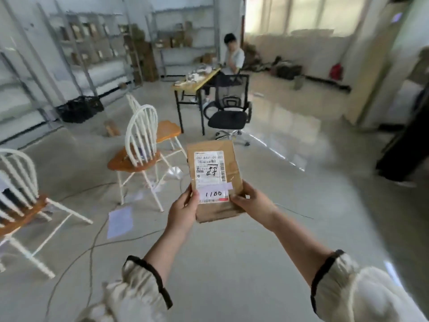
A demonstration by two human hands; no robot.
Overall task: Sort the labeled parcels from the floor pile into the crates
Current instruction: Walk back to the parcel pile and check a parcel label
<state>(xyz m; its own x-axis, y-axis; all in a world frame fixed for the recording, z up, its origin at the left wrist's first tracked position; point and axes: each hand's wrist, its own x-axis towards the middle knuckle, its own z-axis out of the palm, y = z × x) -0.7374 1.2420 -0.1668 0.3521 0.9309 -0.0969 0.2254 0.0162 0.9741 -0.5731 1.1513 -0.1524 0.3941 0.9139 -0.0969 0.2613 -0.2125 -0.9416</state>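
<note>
So the flat brown paper parcel (232,159) is up in the air, held upright in front of the person, well above the glossy grey floor (232,263) and not resting on anything. The left hand (183,210) pinches its lower left edge with the thumb on the front. The right hand (251,202) grips the lower right edge the same way, fingers curled round the back.

The white shipping label (210,168) faces the camera, and the white strip with "1100" handwritten on it (214,194) sits right between the two thumbs.

This looks like the read-the-label step. My tips: keep both thumbs off that number strip, since the left one is touching its edge. Hold the parcel flat to the light so the marker writing reads clean. Paper like this probably flexes, so supporting both lower corners makes sense.

I think the black mesh crates (79,109) by the far left wall are the destination, though it's too blurry to see any markings on them. Thin grey cables (92,247) snake across the floor near the white spindle-back chair with the orange seat (141,145), so I'd mind my feet walking over.
</note>
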